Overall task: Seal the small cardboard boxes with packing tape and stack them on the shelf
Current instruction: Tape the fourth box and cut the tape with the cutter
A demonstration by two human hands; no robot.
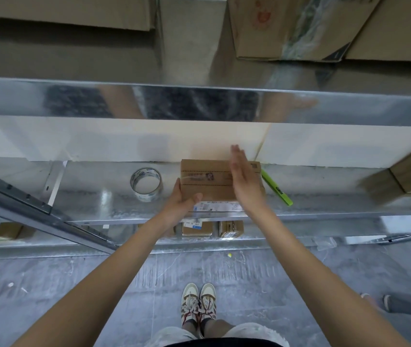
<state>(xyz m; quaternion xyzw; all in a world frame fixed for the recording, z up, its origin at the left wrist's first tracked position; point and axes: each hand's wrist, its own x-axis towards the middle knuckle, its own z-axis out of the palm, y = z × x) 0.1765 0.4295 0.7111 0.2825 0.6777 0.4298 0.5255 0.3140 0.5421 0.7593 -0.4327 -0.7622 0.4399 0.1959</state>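
Standing right at the rack here: closest thing is the person's pair of white and tan sneakers [199, 306] planted on the grey floor [74, 291], with both bare arms reaching forward to the metal shelf [94, 204] at about waist level. The left hand [180, 204] grips the near left corner of a small cardboard box [205, 182], thumb lying on top and fingers wrapped round the side. The right hand [244, 179] is flat with straight fingers, edge-on over the right part of the box top, a bit blurred, so I can't tell if it actually touches the cardboard; it isn't holding anything. The box sits on the shelf, pushed up near the white back panel, with a white shipping label [218, 206] on its near face and dashed lines printed across the top. Just left of it, apart from the box, a roll of clear packing tape [146, 184] lies flat. Just to the right of the box is a bright green marker-like thing [276, 187] lying diagonally, could be a cutter, hard to say. On the shelf below you can see two more small boxes [197, 228] side by side. Further up there's a shiny steel beam [199, 103] and above that a row of bigger cartons [287, 28] on the upper shelf.
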